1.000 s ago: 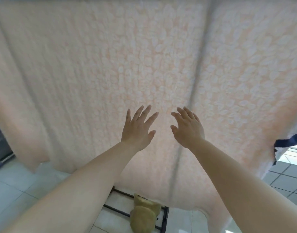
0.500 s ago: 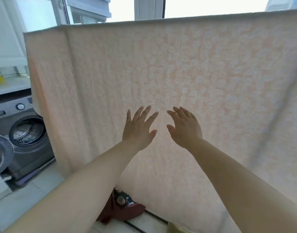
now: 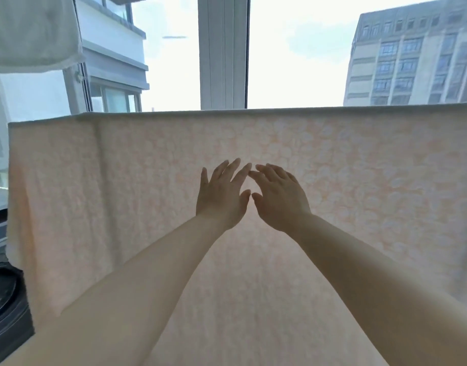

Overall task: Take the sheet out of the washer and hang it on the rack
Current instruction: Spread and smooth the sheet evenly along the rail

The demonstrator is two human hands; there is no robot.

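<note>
A peach sheet (image 3: 346, 180) with a pale blossom print hangs spread wide in front of me, folded over a horizontal bar that it hides along its top edge. My left hand (image 3: 221, 196) and my right hand (image 3: 278, 198) are raised side by side at the sheet's middle, fingers straight and spread, fingertips nearly meeting. Neither hand holds anything; whether they touch the cloth I cannot tell. The dark washer (image 3: 5, 294) shows at the lower left, partly behind the sheet.
A white towel (image 3: 29, 30) hangs at the top left. Behind the sheet is a window with a white frame post (image 3: 223, 51) and buildings (image 3: 412, 56) outside.
The view has tilted up, so the sheet's top edge and the window have come into sight. My hands have risen on the sheet and drawn closer together.
</note>
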